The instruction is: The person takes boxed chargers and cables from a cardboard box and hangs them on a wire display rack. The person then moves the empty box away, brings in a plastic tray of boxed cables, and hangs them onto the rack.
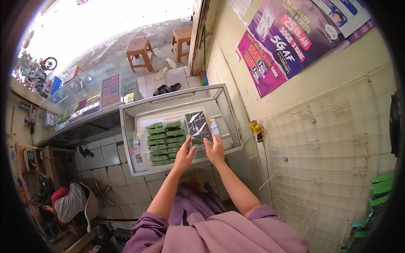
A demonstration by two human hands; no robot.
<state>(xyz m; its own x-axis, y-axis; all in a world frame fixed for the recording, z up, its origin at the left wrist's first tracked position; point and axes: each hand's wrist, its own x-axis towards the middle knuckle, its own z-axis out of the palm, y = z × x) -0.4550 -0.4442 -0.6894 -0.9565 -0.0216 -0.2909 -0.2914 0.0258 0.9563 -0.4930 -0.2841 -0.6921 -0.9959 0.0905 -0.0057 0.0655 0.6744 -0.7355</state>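
A black package with a white cable picture (197,124) lies at the right side of a pale tray (142,145) on a glass display case. My left hand (184,156) touches its lower left edge, and my right hand (214,150) is at its lower right corner, so the package sits between the two. Beside it on the tray, green packets (157,137) are stacked in two columns under what looks like clear plastic.
The glass case's metal frame (181,93) surrounds the tray. A longer glass counter (90,109) runs to the left. A wire rack (320,156) covers the right wall. At lower left, a person in a grey top (72,204) sits in a chair. Stools (140,48) stand beyond the counter.
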